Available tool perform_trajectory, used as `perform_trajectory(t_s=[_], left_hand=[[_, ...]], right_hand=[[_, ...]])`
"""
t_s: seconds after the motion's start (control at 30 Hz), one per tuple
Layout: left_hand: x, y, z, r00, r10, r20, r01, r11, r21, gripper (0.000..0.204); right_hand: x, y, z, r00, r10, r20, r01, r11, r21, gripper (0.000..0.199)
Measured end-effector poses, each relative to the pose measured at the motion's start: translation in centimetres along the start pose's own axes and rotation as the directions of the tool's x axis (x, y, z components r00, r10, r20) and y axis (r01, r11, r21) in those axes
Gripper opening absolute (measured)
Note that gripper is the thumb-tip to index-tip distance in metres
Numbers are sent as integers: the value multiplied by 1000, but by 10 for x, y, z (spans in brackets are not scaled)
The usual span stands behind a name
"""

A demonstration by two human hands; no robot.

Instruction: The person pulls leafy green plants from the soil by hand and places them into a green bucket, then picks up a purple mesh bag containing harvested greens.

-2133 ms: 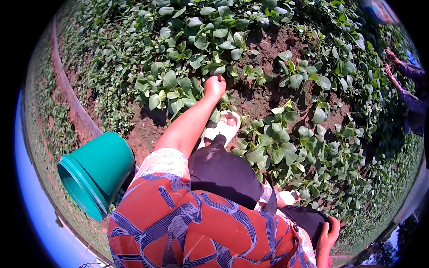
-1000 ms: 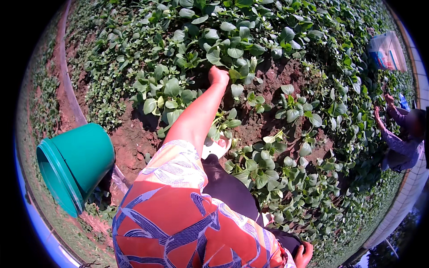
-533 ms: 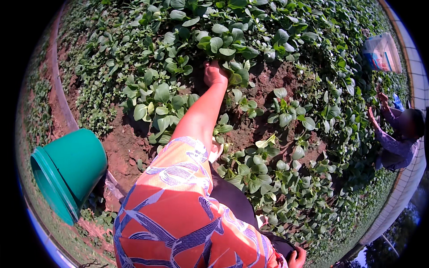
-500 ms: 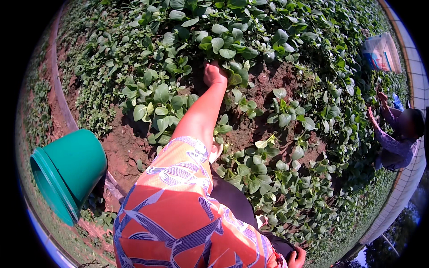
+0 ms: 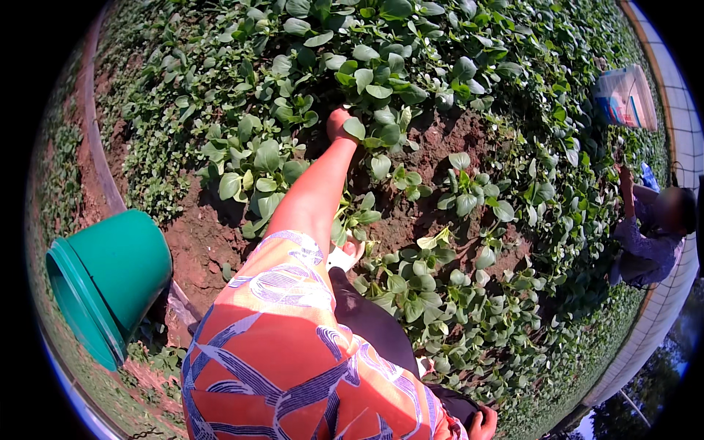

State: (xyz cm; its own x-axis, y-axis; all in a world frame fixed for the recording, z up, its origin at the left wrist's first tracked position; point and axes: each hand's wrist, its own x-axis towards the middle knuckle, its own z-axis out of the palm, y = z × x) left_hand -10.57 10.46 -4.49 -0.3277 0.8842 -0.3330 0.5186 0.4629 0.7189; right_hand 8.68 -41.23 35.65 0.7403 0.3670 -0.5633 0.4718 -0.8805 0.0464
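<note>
Left hand: reaches in among the leaves; the fingers are hidden, and a leaf covers part of the hand. I cannot tell whether the grip is wide, narrow or closed around a stem.
Leafy plant: just beyond this hand; its leaves fan out toward the upper side and the right. The stem base is covered, so its long axis cannot be read.
Right hand: near the knee, cut by the lower edge; its grip is also unclear.
Green bucket: its mouth points lower left.
Foot: partly hidden by leaves.
</note>
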Motion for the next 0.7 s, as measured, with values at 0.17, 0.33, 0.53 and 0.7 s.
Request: perform_trajectory(t_s=[0.17, 0.33, 0.53, 0.7], left_hand=[[2, -4, -7, 991, 104, -79, -122, 957, -264, 17], [-3, 8, -11, 968, 132, 213, -159, 981, 114, 20], [-23, 34, 4, 988, 143, 50, -148, 982, 116, 26], [-18, 43, 12, 986, -165, 16, 166, 982, -91, 24]], right_hand=[[3, -10, -2, 1000, 18, 14, -19, 1000, 11, 31], [3, -5, 0, 1000, 0, 6, -1, 997, 74, 31], [4, -13, -3, 1000, 9, 17, -9, 1000, 16, 31], [3, -10, -2, 1000, 20, 18, -20, 1000, -14, 31]])
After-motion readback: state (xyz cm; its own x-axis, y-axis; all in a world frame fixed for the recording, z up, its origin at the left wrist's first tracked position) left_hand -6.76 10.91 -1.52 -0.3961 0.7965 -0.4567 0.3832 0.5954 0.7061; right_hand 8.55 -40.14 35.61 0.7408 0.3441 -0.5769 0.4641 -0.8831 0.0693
